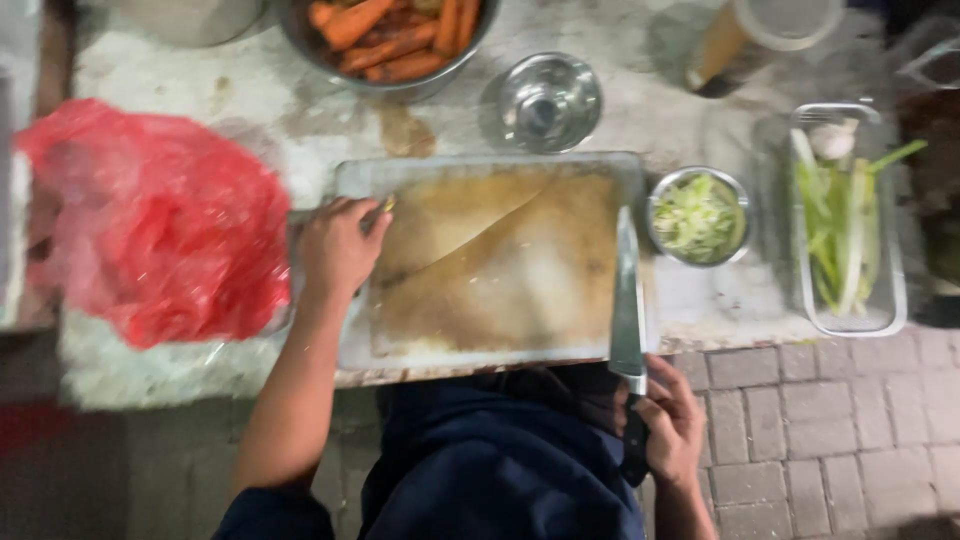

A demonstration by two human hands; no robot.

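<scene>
My left hand (338, 248) rests on the left edge of a white cutting board (490, 262), fingers curled, with a small yellowish bit at the fingertips. The board's surface is stained brown. My right hand (672, 420) grips the dark handle of a large knife (627, 300). The blade lies flat along the board's right edge, tip pointing away from me.
A red plastic bag (160, 225) lies left of the board. Behind stand a metal bowl of carrots (392, 40) and an empty steel bowl (549, 100). At right are a small bowl of chopped greens (698, 216) and a clear tray of green onions (846, 225). Brick paving lies below the counter's edge.
</scene>
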